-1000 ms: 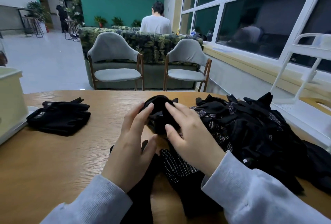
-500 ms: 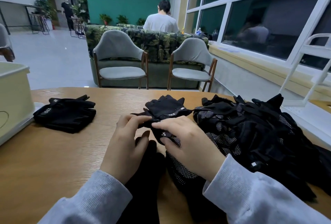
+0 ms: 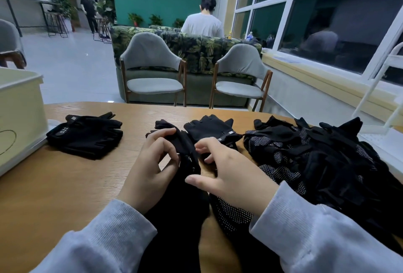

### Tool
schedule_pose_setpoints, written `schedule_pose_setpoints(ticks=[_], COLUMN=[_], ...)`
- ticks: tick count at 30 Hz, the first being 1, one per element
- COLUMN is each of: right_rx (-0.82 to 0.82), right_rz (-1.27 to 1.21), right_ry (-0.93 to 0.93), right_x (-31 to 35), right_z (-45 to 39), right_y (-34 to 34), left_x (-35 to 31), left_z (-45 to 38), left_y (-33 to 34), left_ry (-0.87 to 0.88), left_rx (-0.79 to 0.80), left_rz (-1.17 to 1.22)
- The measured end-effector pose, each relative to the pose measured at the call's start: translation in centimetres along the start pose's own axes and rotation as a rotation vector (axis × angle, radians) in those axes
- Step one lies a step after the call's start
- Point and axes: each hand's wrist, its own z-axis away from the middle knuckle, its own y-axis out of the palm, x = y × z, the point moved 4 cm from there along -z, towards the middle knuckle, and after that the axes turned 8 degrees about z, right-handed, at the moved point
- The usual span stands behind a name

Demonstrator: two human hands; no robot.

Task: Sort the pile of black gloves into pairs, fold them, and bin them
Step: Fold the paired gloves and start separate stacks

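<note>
Step in hand, by judgement: pairing and folding — not yet binning. Left hand [image 3: 150, 163] with fingers [image 3: 162, 134] curled, pinching a black glove [image 3: 185, 148] between thumb and fingertips, glove lifted a little off the surface [image 3: 76, 181]. Right hand [image 3: 231, 176] just beside it; fingers bent, tips at the same glove's edge, thumb stretched flat toward the left hand. Cannot tell whether the right fingers actually grip cloth.

Just beyond the right fingertips: a second glove [image 3: 212, 127], flat, strap label showing — likely the mate. Under both wrists: more black cloth, one piece dotted; count not clear.

Count: one folded pair [image 3: 86, 135] well left of the left fingers, near the bin [image 3: 20, 107]; one bin; one unsorted pile [image 3: 322, 157] to the right of the right fingers, touching the forearm sleeve, gloves too tangled to number.

Next move, by judgement: lay the pinched glove onto its mate, fingers aligned, fold once, then carry leftward. Risk: thin cloth slipping from a fingertip pinch.
</note>
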Motion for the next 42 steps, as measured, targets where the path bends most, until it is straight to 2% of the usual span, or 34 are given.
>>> schedule_pose_setpoints(ticks=[4,7,10,12,15,18,21,24,29,34,38,42], right_rx=[0.006,-0.086,-0.165,-0.178,-0.166,-0.135,-0.032,-0.011,-0.063,-0.032,0.074,0.066], right_rz=[-0.108,-0.247,-0.417,-0.531,-0.665,-0.723,-0.605,-0.409,-0.095,0.257,0.28,0.233], right_ry=[0.062,0.151,0.268,0.325,0.431,0.538,0.527,0.431,0.287,0.303,0.331,0.378], right_x=[1.1,1.1,0.8,0.5,-0.2,-1.2,-1.9,-2.5,-4.2,-7.7,-9.1,-9.9], right_z=[-2.4,-4.2,-6.3,-7.6,-9.1,-9.5,-9.2,-8.5,-7.1,-6.4,-6.5,-6.4], right_y=[0.6,0.7,1.7,3.1,5.4,7.2,8.0,6.4,2.5,1.0,1.8,2.5], left_x=[-0.5,-1.0,-0.6,0.5,2.7,4.5,6.6,7.1,6.9,6.7,7.2,7.2], left_z=[-0.9,-1.7,-2.1,-1.9,-1.2,-0.5,0.2,0.2,-0.2,-0.5,-0.2,-0.1], left_y=[-0.3,-0.7,-1.2,-1.5,-2.3,-2.8,-2.9,-2.9,-3.1,-2.7,-2.6,-2.8], left_ry=[0.072,0.132,0.17,0.154,0.086,-0.105,-0.337,-0.434,-0.386,-0.272,-0.263,-0.327], left_rx=[-0.017,-0.023,-0.106,-0.139,-0.086,0.019,0.158,0.207,0.201,0.229,0.254,0.222], left_rz=[-0.038,-0.106,-0.16,-0.215,-0.278,-0.386,-0.576,-0.635,-0.562,-0.494,-0.552,-0.586])
